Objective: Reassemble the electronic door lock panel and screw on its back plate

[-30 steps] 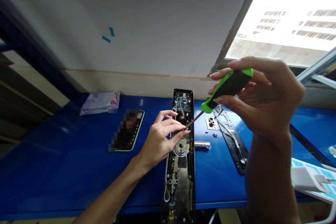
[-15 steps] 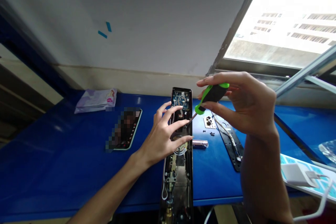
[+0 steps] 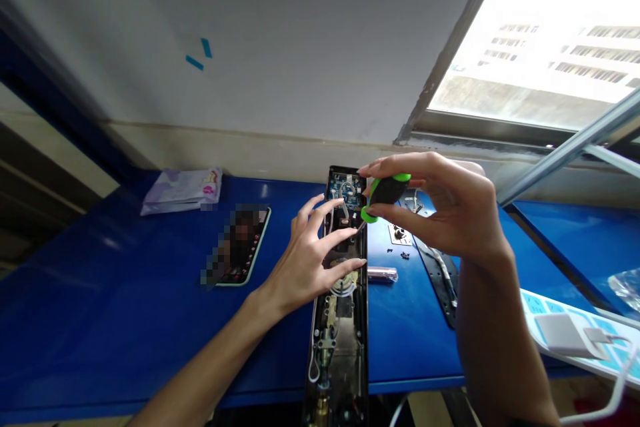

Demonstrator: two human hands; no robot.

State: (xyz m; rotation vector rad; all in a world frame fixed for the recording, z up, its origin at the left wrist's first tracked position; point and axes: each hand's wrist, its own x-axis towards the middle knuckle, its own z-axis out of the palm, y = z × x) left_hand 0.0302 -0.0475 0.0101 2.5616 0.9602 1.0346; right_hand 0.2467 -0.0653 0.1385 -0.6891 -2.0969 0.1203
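A long black lock body (image 3: 340,327) lies open on the blue table (image 3: 110,320), its circuit board and metal parts showing. My left hand (image 3: 310,260) rests on its middle with fingers spread, fingertips by the screwdriver's shaft. My right hand (image 3: 440,213) grips the green and black handle of a screwdriver (image 3: 385,195), whose tip points down into the upper part of the lock body.
A phone (image 3: 240,247) lies left of the lock body, a purple packet (image 3: 183,190) behind it. To the right are a small metal cylinder (image 3: 383,274), loose screws (image 3: 404,255), a black plate with a white cable (image 3: 440,267) and a power strip (image 3: 575,333).
My right hand has come down and left with the screwdriver, closer to the lock body. My left hand's fingers have opened out from a pinch on the shaft.
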